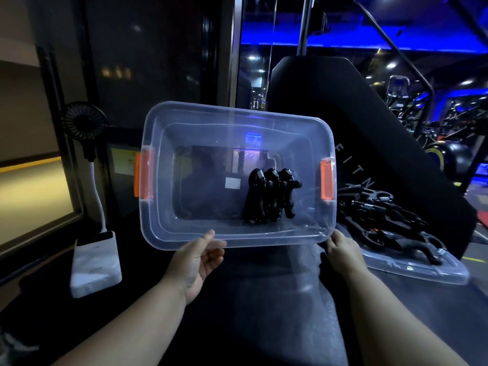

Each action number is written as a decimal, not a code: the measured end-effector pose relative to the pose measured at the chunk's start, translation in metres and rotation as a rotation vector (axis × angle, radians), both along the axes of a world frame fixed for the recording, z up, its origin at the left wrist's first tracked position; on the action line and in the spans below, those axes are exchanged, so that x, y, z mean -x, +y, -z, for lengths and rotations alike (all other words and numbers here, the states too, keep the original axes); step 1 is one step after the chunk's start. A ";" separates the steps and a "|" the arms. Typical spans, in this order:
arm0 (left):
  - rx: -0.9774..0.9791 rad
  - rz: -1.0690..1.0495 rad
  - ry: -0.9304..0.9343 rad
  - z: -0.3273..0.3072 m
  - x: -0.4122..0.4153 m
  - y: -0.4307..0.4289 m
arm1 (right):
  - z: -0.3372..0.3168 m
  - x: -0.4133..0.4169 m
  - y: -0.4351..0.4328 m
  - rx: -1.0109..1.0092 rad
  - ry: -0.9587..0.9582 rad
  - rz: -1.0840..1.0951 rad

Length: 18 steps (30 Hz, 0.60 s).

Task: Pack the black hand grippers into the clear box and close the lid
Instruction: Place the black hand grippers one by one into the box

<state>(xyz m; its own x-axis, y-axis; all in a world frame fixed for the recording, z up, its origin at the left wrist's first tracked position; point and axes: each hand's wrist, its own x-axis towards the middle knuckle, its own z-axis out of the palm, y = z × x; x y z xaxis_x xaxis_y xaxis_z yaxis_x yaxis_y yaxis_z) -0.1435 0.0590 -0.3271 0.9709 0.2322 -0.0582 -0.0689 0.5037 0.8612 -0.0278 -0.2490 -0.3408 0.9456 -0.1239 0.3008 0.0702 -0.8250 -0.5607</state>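
- The box (237, 112) is held up off the desk (264, 313), tipped so its open mouth faces the person.
- The left hand (196, 260) pinches the near rim, thumb on top and fingers curled under; the right hand (343, 253) grips the near right corner.
- Risk: both hands hold one edge only, so the box may twist or slip.
- Risk: a few grippers (269, 196) lie loose in its right half; more tilt could slide them out over the near rim.
- Risk: the pile (383, 220) sits on the lid (422, 270), right of the box; pulling the lid free could spill it.
- The box's long axis runs left to right, with an orange latch (327, 179) at each end.
- The grippers inside point spring-end toward the far rim, handles toward the person.
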 end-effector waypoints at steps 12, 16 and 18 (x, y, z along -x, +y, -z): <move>-0.007 -0.014 -0.021 0.003 -0.003 0.001 | -0.011 0.027 -0.004 -0.036 0.066 0.064; -0.013 -0.009 -0.020 0.004 -0.003 0.002 | -0.017 0.039 -0.017 -0.037 0.126 0.037; -0.017 -0.007 -0.022 0.004 -0.003 0.001 | -0.019 0.045 -0.023 -0.027 0.156 0.030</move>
<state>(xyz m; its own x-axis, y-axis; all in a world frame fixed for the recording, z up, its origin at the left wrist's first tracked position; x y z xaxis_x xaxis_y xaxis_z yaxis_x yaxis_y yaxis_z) -0.1408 0.0604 -0.3308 0.9704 0.2394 -0.0329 -0.0910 0.4882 0.8680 -0.0732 -0.2724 -0.3221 0.9765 -0.1585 0.1463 -0.0439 -0.8100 -0.5847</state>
